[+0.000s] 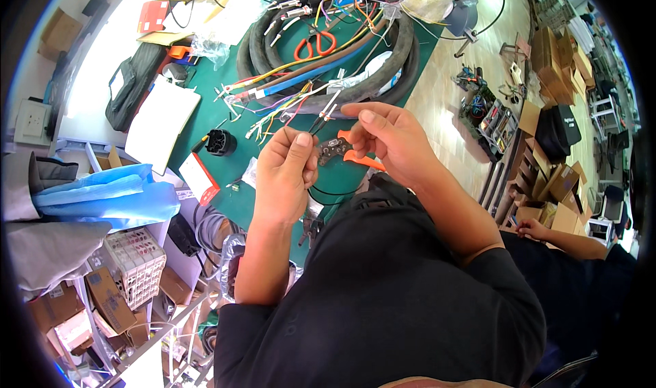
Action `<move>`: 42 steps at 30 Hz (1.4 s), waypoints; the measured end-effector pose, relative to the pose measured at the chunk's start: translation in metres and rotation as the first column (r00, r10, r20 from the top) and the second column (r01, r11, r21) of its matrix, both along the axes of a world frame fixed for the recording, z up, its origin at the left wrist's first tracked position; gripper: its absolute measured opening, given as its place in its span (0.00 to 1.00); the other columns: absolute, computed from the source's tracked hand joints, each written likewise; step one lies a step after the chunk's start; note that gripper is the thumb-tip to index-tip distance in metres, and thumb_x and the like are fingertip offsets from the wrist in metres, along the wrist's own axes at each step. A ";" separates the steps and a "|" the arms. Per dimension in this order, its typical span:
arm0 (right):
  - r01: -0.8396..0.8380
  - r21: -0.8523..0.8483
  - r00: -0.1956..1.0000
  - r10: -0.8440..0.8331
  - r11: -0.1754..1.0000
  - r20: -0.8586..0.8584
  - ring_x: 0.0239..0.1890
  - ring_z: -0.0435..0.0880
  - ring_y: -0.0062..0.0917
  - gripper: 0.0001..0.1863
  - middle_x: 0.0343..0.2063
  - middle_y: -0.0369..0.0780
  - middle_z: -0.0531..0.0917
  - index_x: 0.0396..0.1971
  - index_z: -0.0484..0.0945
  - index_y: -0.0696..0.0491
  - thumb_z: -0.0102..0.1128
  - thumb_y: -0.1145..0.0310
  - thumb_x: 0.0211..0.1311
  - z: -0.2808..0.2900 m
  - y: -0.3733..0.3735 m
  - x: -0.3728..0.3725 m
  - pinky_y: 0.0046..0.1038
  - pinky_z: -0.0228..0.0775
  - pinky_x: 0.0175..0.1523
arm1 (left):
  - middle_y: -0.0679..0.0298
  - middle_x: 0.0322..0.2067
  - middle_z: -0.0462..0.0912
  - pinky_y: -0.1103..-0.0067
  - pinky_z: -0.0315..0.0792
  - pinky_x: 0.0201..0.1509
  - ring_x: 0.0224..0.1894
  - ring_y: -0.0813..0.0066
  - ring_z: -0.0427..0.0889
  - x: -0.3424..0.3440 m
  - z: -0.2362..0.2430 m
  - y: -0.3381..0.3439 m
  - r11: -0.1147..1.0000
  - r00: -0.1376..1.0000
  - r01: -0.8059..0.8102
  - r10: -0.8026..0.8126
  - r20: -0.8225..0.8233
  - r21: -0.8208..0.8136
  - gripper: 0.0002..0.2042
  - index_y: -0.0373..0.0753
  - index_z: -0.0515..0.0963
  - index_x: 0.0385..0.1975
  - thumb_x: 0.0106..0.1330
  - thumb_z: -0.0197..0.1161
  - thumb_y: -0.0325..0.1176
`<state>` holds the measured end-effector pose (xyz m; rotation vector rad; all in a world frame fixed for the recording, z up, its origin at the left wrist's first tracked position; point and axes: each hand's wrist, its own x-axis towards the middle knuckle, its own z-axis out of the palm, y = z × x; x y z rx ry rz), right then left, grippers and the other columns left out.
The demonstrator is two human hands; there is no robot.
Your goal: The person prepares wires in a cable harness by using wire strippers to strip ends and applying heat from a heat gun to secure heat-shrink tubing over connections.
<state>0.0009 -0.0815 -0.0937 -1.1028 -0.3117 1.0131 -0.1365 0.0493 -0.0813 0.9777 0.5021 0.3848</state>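
Note:
My left hand [290, 159] is closed in a pinch on a thin black cable [318, 125]. Two wires with white sleeves [329, 110] and bare-looking tips stick up from it. Beside these tips is my right hand [393, 138], its index finger stretched toward them and the other fingers loosely curled. Nothing shows in its grip, and I cannot tell whether the fingertip touches a wire. Below and between the hands lies a crimping tool [333, 151] with orange handles [365, 161], partly hidden by my right hand.
On the green table [229, 131] lie a thick black cable coil [410, 53], red-handled scissors [314, 46], loose coloured wires [273, 118], a black cup [221, 142] and an open notebook [160, 125]. Another person's hand [533, 229] is at the right, near cardboard boxes [564, 190].

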 end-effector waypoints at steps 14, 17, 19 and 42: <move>-0.075 0.014 0.995 0.074 0.997 0.065 0.26 0.78 0.20 0.12 0.26 0.40 0.81 0.43 0.77 0.61 0.50 0.70 0.67 0.005 0.002 0.003 0.24 0.74 0.35 | 0.68 0.20 0.68 0.87 0.55 0.20 0.17 0.86 0.59 -0.028 0.021 0.020 0.969 0.951 -0.243 0.229 0.209 0.047 0.07 0.38 0.66 0.31 0.71 0.52 0.32; -0.123 -0.024 0.980 0.126 0.992 0.155 0.27 0.77 0.19 0.12 0.26 0.38 0.81 0.43 0.77 0.60 0.51 0.70 0.67 0.020 0.012 0.008 0.23 0.73 0.35 | 0.68 0.20 0.67 0.87 0.54 0.19 0.17 0.87 0.59 -0.039 0.023 0.025 0.952 0.932 -0.304 0.288 0.218 0.044 0.07 0.38 0.66 0.31 0.72 0.51 0.31; -0.124 -0.048 0.964 0.132 0.991 0.230 0.26 0.77 0.18 0.11 0.26 0.38 0.81 0.43 0.77 0.59 0.51 0.69 0.67 0.031 0.021 0.017 0.22 0.73 0.35 | 0.69 0.20 0.66 0.87 0.54 0.19 0.17 0.87 0.58 -0.045 0.024 0.029 0.942 0.919 -0.335 0.321 0.227 0.024 0.07 0.38 0.66 0.31 0.72 0.51 0.31; -0.497 0.008 0.788 0.448 0.868 0.422 0.27 0.77 0.15 0.13 0.28 0.37 0.81 0.44 0.77 0.60 0.49 0.69 0.68 0.084 0.209 0.062 0.19 0.74 0.36 | 0.69 0.19 0.67 0.88 0.53 0.16 0.15 0.87 0.59 -0.059 0.030 0.103 0.783 0.779 -0.621 0.615 0.122 0.015 0.05 0.36 0.69 0.33 0.71 0.52 0.29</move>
